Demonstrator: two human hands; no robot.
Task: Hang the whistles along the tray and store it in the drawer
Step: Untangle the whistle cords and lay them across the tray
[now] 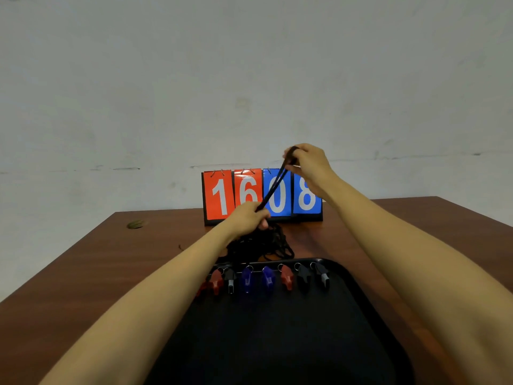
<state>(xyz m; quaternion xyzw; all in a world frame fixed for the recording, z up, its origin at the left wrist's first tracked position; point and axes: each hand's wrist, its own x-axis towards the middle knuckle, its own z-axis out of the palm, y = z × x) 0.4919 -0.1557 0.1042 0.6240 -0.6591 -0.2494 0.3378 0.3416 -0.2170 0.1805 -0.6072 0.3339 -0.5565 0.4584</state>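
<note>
On the table (83, 273), straight ahead of me, the black tray (342, 269) lies flat, its near end out of frame.

Whistles (268, 276): one row just inside the tray's far rim. I count eight. Left to right they are red, red, black with grey, blue, blue, red, black, black with grey. The leftmost is partly hidden behind my left forearm. Each has a metal ring at its far end, by the rim.

Cords (266, 245): black, lying in a tangled pile on the table just beyond the far rim, touching it. Which cord belongs to which whistle I cannot tell.

Left hand (248, 218): low, over the pile, with the fingers curled tight round a bunch of cords.

Right hand (308, 165): raised, higher and to the right of the left. The fingertips pinch the top of one loop (273, 187). The loop runs taut and slanted from this pinch down into my left fist, its two strands close together.

Scoreboard (222, 195): upright at the table's far edge, behind both hands. Two red cards read 1 and 6, and two blue cards read 0 and 8. The loop crosses in front of the 0, and my right wrist covers part of the 8.

Wall (249, 79): pale and scuffed, behind the table.

A small greenish fleck (136, 224) sits far left on the table, well apart from the tray. It is too blurred to identify.
</note>
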